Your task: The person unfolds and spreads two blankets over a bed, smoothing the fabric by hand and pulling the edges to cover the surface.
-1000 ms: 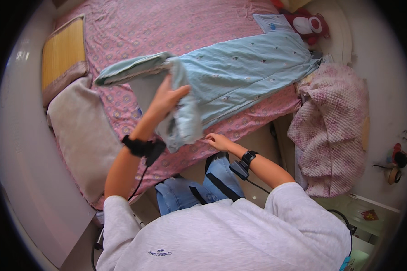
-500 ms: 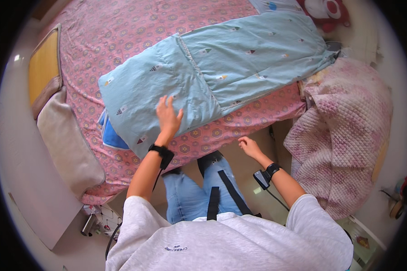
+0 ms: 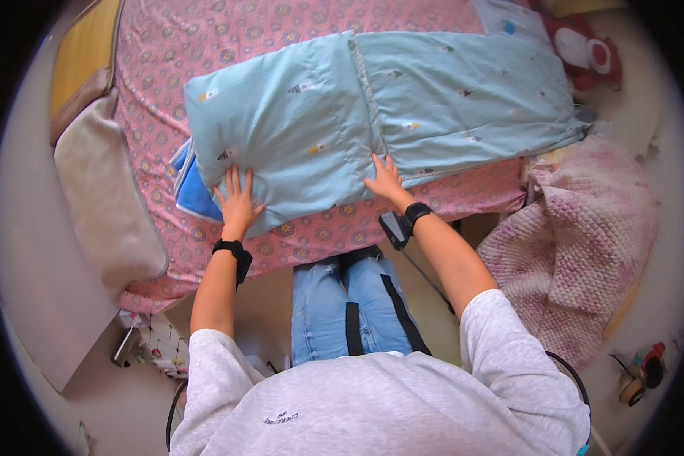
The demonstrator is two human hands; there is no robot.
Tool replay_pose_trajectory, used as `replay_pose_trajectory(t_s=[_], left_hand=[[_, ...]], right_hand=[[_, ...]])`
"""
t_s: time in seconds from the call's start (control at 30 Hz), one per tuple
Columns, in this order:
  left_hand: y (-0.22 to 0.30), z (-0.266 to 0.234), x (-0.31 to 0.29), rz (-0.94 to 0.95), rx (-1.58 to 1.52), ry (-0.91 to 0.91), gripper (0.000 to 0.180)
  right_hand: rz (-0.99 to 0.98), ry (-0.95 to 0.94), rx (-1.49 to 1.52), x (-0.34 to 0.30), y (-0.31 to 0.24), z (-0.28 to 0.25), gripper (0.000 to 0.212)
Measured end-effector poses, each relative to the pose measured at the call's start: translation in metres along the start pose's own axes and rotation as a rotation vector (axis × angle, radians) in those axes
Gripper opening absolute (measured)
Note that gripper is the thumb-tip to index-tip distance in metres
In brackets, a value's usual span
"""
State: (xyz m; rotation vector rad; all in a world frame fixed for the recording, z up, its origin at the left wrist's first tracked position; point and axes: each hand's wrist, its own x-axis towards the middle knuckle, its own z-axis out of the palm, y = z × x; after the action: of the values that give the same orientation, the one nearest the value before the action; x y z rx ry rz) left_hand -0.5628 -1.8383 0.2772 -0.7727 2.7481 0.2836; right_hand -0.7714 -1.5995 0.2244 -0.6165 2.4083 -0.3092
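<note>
A light blue quilt [image 3: 281,114] with small printed figures lies in a long strip on the bed, its left part folded over on itself with the edge running crosswise near the middle. My left hand [image 3: 238,204] rests on the near left corner of the fold, fingers spread and flat. Near the bottom end of the crosswise edge, my right hand [image 3: 386,182] touches the quilt with its fingers apart. A bright blue cloth [image 3: 197,194] with a white border pokes out from under the quilt's left end, beside my left hand.
The quilt lies on a pink patterned bed sheet [image 3: 156,38]. A quilted pink-and-white cover [image 3: 577,235] is heaped at the right. A beige cloth [image 3: 102,190] hangs over the bed's left edge, below a wooden panel [image 3: 83,53]. A red plush toy [image 3: 585,53] sits at the far right.
My left hand has slid left and nearer to me along the quilt. My right hand has moved up from the air beside the bed onto the quilt. The whole view has shifted slightly.
</note>
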Motion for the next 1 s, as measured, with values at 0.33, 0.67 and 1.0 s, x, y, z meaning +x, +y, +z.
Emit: replay_pose_trajectory(t_s=[0.33,0.67,1.0], left_hand=[[0.018,-0.006,0.015,-0.154,0.01,-0.18,0.061],[0.204,0.044,0.064,-0.101,-0.385,0.12,0.059],[0.482,0.072,0.138,0.082,-0.494,-0.215,0.06]], right_hand=[[-0.053,-0.242,-0.141,-0.03,0.043,-0.027,0.032],[0.279,0.056,0.264,0.051,0.248,-0.183,0.024],[0.485,0.615,0.272,0.133,0.496,-0.367,0.045]])
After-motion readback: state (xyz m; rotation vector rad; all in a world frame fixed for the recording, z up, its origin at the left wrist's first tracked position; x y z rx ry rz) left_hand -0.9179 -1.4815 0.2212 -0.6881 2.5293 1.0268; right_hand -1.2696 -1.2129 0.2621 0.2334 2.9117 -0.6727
